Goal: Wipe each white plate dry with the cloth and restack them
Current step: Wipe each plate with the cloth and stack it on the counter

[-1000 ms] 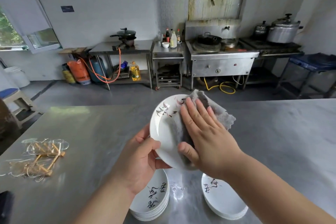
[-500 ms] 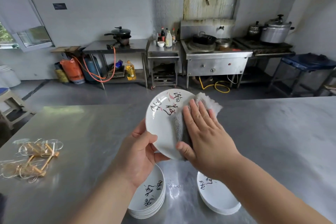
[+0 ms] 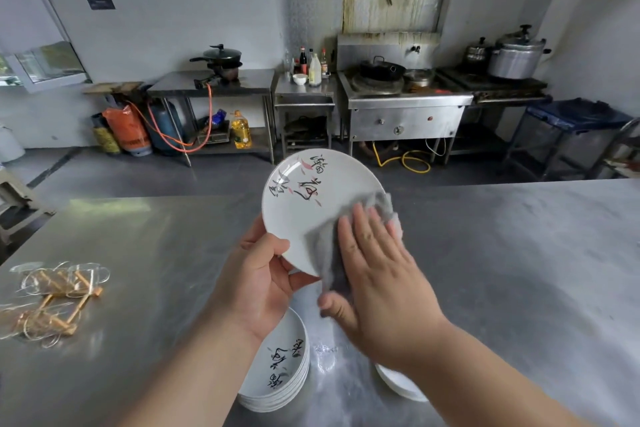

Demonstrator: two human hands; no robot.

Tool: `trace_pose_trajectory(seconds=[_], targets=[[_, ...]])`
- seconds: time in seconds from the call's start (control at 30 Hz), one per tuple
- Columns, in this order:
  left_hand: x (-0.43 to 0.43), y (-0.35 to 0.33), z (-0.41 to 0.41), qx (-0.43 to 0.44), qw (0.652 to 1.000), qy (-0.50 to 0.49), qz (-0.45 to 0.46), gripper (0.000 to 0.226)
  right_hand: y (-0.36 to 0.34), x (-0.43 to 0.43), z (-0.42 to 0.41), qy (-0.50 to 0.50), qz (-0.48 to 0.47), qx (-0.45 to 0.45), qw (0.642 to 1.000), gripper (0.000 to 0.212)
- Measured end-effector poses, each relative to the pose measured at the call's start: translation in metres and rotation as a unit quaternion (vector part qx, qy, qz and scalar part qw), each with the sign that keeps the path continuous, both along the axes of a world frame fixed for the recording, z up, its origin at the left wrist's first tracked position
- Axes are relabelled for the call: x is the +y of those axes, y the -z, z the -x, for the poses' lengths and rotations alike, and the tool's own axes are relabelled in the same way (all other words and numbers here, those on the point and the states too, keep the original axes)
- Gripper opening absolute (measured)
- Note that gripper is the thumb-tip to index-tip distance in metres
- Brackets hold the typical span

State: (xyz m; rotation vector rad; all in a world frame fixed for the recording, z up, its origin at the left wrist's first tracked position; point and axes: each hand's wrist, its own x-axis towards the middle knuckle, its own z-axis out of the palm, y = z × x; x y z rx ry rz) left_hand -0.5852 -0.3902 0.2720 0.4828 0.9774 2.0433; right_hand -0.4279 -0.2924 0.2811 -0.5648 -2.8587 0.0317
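The white plate (image 3: 308,208) is being held up in the air above the steel table (image 3: 502,270), tilted so that its face with black brush writing and small pink marks is looking toward the camera. The left hand (image 3: 256,284) is gripping it at the lower left rim, with the thumb lying on the face and the other fingers curled behind. The grey cloth (image 3: 329,253) is lying against the lower right part of the plate, and the right hand (image 3: 377,277) is pressing it there with flat, straight fingers; the thumb is pointing out to the left, below the rim of the plate. The cloth is reaching out a little past the fingertips and is hanging down over the lower rim.

Under the hands, a stack of plates (image 3: 284,374) with the same writing is standing on the table, partly hidden by the left forearm. Just to the right of it, a second pile of plates (image 3: 398,385) is showing only its edge under the right forearm. Far to the left on the table, a bundle of wire and wood pieces (image 3: 52,298) is lying. Behind the table, a steel stove (image 3: 405,111) is standing at the wall, with a big metal pot (image 3: 516,55) to its right and a yellow oil bottle (image 3: 240,130) on a low shelf to its left.
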Motion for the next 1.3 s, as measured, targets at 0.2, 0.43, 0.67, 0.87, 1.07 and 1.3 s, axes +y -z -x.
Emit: trace_pose_trajectory(seconds=[0.2, 0.43, 0.67, 0.87, 1.07, 1.3], targets=[[0.004, 0.004, -0.002, -0.035, 0.999, -0.027, -0.004, 0.050, 0.017, -0.008, -0.005, -0.059, 0.037, -0.006, 0.998, 0.107], [0.005, 0.007, -0.001, 0.002, 1.000, -0.010, 0.011, 0.048, 0.016, 0.008, -0.003, -0.002, 0.040, -0.020, 0.999, 0.106], [0.004, 0.008, -0.003, 0.015, 0.999, 0.026, 0.039, 0.050, 0.019, 0.022, -0.005, -0.091, 0.036, -0.041, 0.994, 0.091], [0.008, 0.005, -0.020, 0.081, 0.985, 0.133, 0.080, 0.053, -0.003, 0.031, 0.012, -0.072, 0.046, 0.024, 0.996, 0.087], [0.003, 0.005, -0.002, 0.034, 0.993, 0.078, 0.078, 0.057, 0.018, 0.027, -0.010, -0.162, 0.068, -0.012, 0.984, 0.090], [0.007, 0.007, -0.021, 0.074, 0.978, 0.148, 0.124, 0.053, 0.003, 0.040, 0.005, -0.022, 0.060, 0.013, 0.998, 0.104]])
